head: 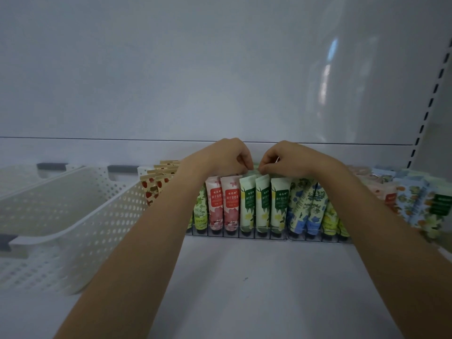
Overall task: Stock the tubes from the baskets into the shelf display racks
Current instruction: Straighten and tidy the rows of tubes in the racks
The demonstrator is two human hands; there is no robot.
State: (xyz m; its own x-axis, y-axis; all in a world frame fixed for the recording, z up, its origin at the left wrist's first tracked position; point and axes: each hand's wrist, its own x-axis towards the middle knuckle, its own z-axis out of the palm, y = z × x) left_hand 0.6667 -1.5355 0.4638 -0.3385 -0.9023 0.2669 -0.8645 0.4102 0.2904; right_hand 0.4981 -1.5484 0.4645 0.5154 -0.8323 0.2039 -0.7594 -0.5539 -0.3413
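lower left: a white perforated basket (73,216). centre: we see our left hand (220,157) and right hand (286,159) close together, fingers curled, both pinching the top edge of a green tube (255,171) in the clear rack (244,234), between pink tubes (215,201) and blue tubes (300,211).

Both arms are bare and stretched straight out, angling in so the hands end up almost knuckle to knuckle. Left hand (221,156) and right hand (286,159) are both palm-down with the backs facing up and the fingers curled under. Fingertips of each one pinch the top edge of the same pale green tube (255,168), left from the left side, right from the right. Wrists dip a little.
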